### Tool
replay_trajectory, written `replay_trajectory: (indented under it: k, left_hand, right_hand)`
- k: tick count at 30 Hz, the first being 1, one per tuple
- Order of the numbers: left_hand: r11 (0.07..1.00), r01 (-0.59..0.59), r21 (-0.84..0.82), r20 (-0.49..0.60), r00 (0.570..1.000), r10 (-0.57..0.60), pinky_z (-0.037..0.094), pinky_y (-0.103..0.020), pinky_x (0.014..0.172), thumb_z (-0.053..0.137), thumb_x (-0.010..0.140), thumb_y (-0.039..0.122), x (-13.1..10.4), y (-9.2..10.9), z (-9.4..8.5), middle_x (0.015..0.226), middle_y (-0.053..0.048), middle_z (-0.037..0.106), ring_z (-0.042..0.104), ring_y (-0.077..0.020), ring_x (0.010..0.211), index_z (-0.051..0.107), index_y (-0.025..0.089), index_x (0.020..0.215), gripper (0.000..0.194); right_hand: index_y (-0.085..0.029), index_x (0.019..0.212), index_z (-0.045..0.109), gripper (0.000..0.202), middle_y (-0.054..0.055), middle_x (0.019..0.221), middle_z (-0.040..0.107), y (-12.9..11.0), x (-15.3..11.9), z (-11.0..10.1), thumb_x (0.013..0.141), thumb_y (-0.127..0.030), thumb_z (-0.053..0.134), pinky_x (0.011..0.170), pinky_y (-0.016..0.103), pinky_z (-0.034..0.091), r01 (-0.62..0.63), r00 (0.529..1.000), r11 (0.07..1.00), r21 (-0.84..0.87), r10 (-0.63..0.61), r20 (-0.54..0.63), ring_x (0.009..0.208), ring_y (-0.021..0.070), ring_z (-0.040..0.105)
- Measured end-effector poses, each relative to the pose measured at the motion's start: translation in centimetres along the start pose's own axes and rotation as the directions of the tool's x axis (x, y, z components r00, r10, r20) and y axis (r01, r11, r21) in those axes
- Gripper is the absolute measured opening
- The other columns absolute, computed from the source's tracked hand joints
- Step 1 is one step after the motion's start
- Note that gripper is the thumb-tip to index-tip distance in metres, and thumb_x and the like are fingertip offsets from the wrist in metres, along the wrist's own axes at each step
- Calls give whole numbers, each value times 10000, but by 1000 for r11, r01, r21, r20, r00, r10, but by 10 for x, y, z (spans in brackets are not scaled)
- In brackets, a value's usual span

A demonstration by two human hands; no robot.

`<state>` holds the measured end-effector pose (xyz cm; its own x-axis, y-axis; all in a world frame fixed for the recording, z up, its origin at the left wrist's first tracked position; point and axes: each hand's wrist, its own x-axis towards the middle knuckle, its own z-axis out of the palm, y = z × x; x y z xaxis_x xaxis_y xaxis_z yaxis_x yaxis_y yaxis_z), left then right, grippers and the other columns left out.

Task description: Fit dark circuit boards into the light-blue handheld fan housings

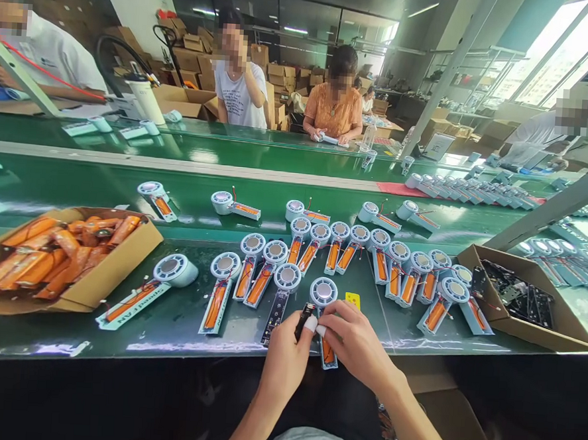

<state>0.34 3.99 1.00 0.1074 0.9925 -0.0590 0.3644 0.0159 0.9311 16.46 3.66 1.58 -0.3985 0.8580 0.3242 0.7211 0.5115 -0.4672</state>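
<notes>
My left hand is closed around a small black circuit board, held upright at the table's front edge. Close beside it, my right hand pinches its fingers together; what lies between them is too small to make out. White covers show on fingertips of both hands. Under my hands lies a light-blue handheld fan, its handle open with an orange battery inside, partly hidden by my fingers. Just left, another fan has a black circuit board over its handle.
A carton of orange batteries stands left, a carton of black boards right. Several open fans lie around my hands. More sit on the green conveyor belt beyond. A metal post slants at right. Co-workers sit opposite.
</notes>
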Motion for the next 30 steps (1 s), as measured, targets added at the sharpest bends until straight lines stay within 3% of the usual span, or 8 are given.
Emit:
replay_trajectory:
  k: [6, 13, 25, 30]
  left_hand:
    - [998, 49, -27, -1, 999, -49, 446, -283, 599, 466, 890, 511, -1, -3, -2, 715, -42, 688, 598, -204, 651, 646, 186, 790, 384]
    - [997, 78, -15, 44, 996, -78, 381, -265, 521, 382, 913, 472, -5, -6, -4, 651, -12, 618, 544, -174, 545, 568, 216, 770, 348]
    - [991, 3, 136, 77, 997, -13, 393, -308, 628, 338, 915, 389, -6, -8, 0, 697, -33, 617, 562, -214, 647, 500, 240, 741, 281]
    - [979, -41, 197, 115, 993, 18, 413, -338, 692, 285, 932, 339, -8, -8, -1, 801, -82, 647, 600, -252, 742, 509, 232, 838, 265]
  right_hand:
    - [-233, 980, 698, 197, 55, 988, 659, 6, -2, 3, 951, -125, 537, 770, 326, 538, -76, 996, 985, 156, 81, -27, 882, 201, 631]
    - [-215, 982, 702, 211, 78, 1013, 686, 7, 3, 4, 947, -115, 519, 778, 357, 524, -2, 992, 999, 34, 6, -126, 890, 224, 646]
    - [-210, 980, 679, 212, 84, 988, 690, 4, 3, 4, 950, -105, 498, 759, 341, 499, 56, 987, 997, -57, -64, -149, 867, 224, 638]
    - [-209, 968, 690, 197, 75, 985, 686, 5, 2, 10, 940, -108, 523, 763, 333, 500, -6, 987, 998, 61, 16, -162, 863, 217, 643]
